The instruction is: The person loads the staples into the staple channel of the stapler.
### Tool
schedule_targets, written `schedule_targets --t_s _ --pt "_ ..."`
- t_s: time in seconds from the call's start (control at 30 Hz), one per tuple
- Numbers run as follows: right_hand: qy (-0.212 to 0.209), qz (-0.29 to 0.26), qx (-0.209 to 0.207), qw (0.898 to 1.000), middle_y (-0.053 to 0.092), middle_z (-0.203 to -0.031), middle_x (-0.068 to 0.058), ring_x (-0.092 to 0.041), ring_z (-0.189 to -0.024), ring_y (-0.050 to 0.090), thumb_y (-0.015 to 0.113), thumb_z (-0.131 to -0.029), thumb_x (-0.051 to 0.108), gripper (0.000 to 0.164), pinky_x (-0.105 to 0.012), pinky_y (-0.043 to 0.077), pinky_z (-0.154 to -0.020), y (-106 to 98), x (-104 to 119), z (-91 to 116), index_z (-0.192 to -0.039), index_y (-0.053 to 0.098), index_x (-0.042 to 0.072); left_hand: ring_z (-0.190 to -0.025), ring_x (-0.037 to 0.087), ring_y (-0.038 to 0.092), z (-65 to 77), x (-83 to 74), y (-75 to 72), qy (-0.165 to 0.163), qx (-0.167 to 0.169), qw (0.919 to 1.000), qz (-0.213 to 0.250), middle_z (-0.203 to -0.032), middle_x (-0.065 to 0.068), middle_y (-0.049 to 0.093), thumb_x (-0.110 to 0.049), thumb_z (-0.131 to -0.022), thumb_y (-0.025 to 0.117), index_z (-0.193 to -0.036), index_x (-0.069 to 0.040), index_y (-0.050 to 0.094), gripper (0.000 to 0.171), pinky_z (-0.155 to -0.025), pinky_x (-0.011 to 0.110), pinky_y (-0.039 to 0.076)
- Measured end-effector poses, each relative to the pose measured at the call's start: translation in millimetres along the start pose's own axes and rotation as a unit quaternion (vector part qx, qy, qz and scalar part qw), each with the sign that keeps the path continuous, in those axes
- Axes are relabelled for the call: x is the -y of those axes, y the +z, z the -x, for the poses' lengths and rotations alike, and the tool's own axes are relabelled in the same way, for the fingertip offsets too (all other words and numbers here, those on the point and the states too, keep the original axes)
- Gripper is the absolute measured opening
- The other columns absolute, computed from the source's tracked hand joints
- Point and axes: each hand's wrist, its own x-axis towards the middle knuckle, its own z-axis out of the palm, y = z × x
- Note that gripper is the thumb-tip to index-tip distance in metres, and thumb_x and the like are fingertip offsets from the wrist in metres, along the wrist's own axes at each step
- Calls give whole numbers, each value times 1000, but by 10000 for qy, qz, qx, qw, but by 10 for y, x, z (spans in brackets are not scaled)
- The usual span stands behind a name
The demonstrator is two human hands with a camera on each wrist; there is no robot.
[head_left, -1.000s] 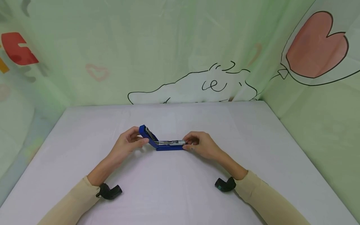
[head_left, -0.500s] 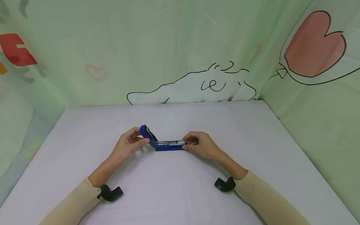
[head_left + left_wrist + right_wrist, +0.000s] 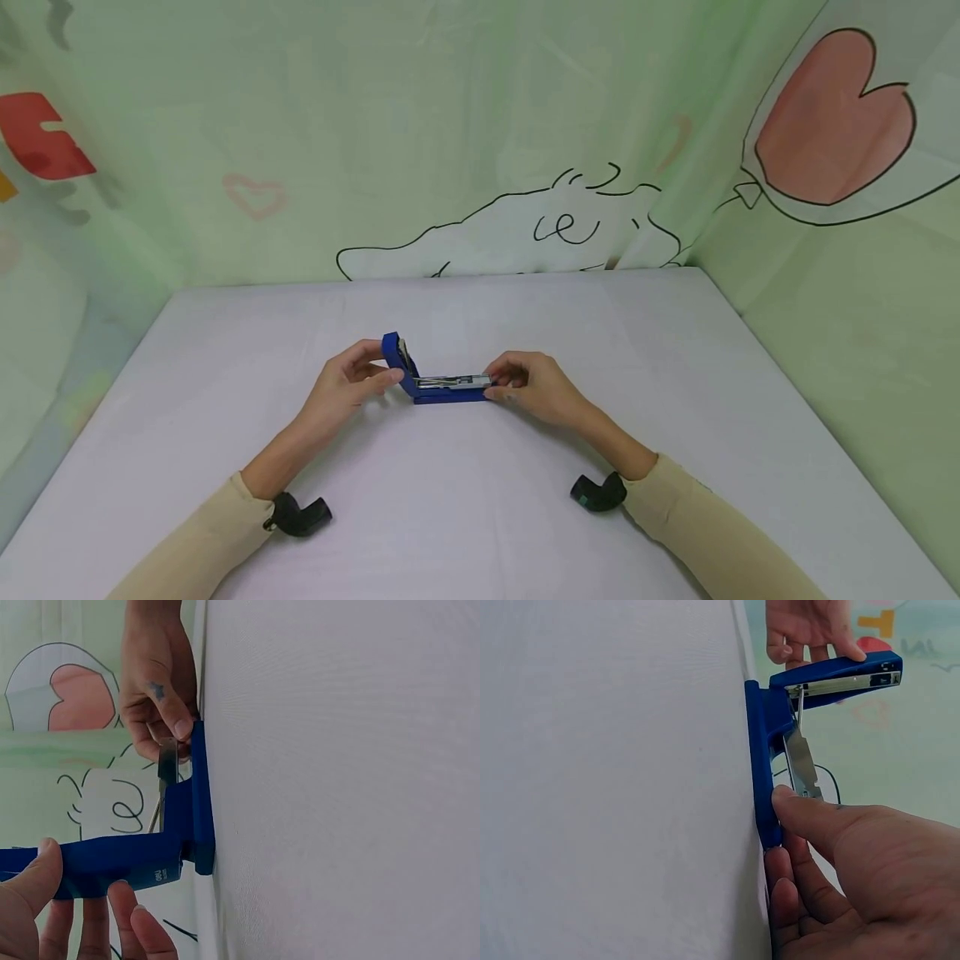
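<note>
Nearest, two beige sleeves (image 3: 191, 542) each bear a black camera (image 3: 303, 517). Farther off, the left hand (image 3: 341, 385) pinches the raised top of an opened blue stapler (image 3: 453, 397); the right hand (image 3: 542, 387) grips its base's end. The base lies level along the white table (image 3: 465, 500), between both hands. Behind hangs a green backdrop (image 3: 337, 100) with a red heart (image 3: 832, 121).

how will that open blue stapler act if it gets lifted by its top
The stapler would probably swing where its parts join, since the top stands raised from the base. It seems unlikely to roll, as the base is long and flat. Its straight-edged parts look stiff rather than floppy.
</note>
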Motion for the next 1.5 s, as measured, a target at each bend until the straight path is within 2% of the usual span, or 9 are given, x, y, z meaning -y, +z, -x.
schedule_targets --t_s 0.23,0.6,0.93,1.1,1.27,1.37,1.5 --pt "18 12 9 10000 75 -96 -3 -14 -87 63 84 -91 13 21 -22 51 -77 3 19 -1 -110 78 10 -96 7 68 -26 11 23 -1 -24 10000 -87 -114 -4 73 -21 -98 78 -136 -10 65 42 -77 25 51" --pt "40 1 0 10000 75 -97 -3 -14 -88 63 85 -90 13 21 -22 51 -77 11 4 -3 -110 78 11 -97 9 68 -45 -6 59 13 31 9999 -126 -116 1 74 -22 -98 78 -136 -14 67 40 -81 26 53" --pt "62 9 -9 10000 75 -96 -3 -14 -88 63 85 -90 13 21 -22 50 -77 12 1 -2 -110 78 11 -95 7 67 -85 -9 101 68 53 9997 -236 -117 9 73 -22 -98 78 -136 -11 66 41 -81 25 53" --pt "44 32 -20 10000 75 -96 -3 -14 -88 63 85 -90 13 21 -23 50 -77 9 -1 -4 -110 78 11 -94 8 67 -102 -20 140 197 112 9994 -252 -119 12 72 -20 -98 78 -134 -12 67 38 -79 26 54" --pt "34 19 -23 10000 75 -96 -3 -14 -87 63 85 -90 13 21 -22 50 -76 9 7 -4 -110 78 11 -92 8 67 -117 -25 179 267 188 9991 -264 -120 10 71 -21 -99 77 -134 -12 67 38 -81 26 55" --pt "36 1 -18 10000 75 -95 -3 -15 -87 62 85 -90 12 21 -22 50 -76 9 15 -1 -110 78 11 -90 9 66 -121 -31 197 229 231 9990 -290 -117 10 71 -22 -98 77 -135 -13 67 39 -77 27 53" --pt "45 10 -27 10000 75 -95 -3 -15 -86 62 85 -90 12 21 -23 50 -76 9 16 -1 -109 78 11 -90 11 64 -133 -42 218 168 281 9990 -298 -126 13 69 -23 -99 77 -136 -14 67 40 -74 29 49"
